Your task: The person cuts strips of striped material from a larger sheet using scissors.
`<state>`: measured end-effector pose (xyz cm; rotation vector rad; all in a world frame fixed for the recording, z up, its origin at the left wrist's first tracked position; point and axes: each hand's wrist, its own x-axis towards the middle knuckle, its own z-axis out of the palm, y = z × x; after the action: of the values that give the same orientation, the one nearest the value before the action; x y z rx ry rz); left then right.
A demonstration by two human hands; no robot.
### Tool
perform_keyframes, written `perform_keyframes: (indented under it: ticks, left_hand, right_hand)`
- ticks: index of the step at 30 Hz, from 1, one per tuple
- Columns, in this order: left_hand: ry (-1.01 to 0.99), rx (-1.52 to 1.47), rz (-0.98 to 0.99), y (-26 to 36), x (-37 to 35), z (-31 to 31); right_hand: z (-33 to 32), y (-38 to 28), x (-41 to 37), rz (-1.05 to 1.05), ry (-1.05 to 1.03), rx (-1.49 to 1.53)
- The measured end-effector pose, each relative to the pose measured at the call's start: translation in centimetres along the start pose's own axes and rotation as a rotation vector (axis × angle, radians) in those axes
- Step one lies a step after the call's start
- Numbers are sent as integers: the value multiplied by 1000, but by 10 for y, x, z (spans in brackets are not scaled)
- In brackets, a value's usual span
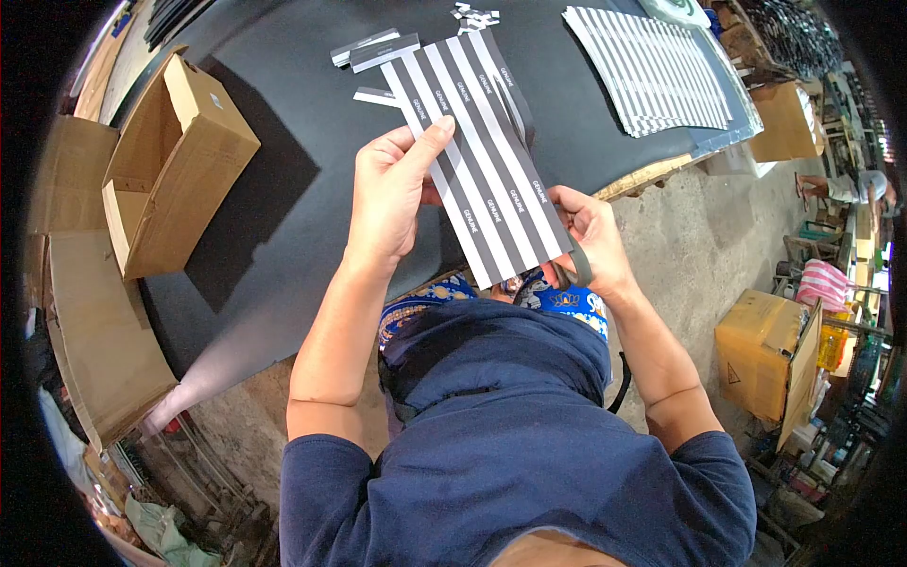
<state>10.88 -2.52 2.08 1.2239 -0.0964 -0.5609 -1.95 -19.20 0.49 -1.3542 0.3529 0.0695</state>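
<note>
A black-and-white striped sheet (482, 161) printed with GENUINE is held up over the table's near edge. My left hand (402, 180) pinches its left side, thumb on top. At the lower right corner my right hand (590, 236) grips scissors (574, 265) with dark handles; their blades are mostly hidden behind the sheet. Cut striped strips (383, 52) lie on the table beyond my left hand, and small scraps (475, 17) lie at the far edge of view.
The dark table (283, 236) bears a stack of striped sheets (652, 71) at the right and an open cardboard box (189, 170) at the left. Another carton (761, 350) stands on the floor at right. A person (850, 187) is at the far right.
</note>
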Motion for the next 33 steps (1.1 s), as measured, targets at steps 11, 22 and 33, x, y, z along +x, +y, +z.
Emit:
perform_keyframes:
  ticks: [11,22,33]
  left_hand:
    - [1,2,-6,0,0,-1]
    - [-5,21,-2,-3,3,-5]
    - [-1,6,-11,-3,3,-3]
  right_hand:
    - [1,-6,-1,51,2,-3]
    - [1,-4,-1,28,3,-7]
    - [0,0,0,11,10,-48]
